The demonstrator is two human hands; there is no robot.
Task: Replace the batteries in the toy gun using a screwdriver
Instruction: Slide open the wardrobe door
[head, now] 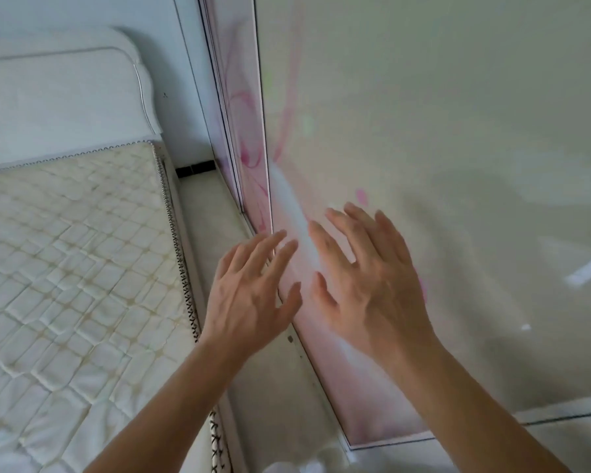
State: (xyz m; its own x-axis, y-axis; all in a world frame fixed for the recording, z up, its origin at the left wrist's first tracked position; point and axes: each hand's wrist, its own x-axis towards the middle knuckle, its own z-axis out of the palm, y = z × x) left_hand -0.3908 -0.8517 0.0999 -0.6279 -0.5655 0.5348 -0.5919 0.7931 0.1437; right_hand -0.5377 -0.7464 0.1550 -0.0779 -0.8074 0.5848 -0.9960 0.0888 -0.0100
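No toy gun, screwdriver or batteries show in the head view. My left hand [253,291] is held out with fingers spread and straight, over the edge where two sliding wardrobe doors meet. My right hand [365,278] is beside it, fingers also spread, in front of the glossy sliding door panel [423,138]. Neither hand holds anything. Whether the fingertips touch the door cannot be told.
A bare quilted mattress [65,268] with a white headboard [58,97] fills the left. A narrow strip of floor [212,227] runs between the bed and the wardrobe. A second door panel with pink swirls [239,114] stands behind the glossy one.
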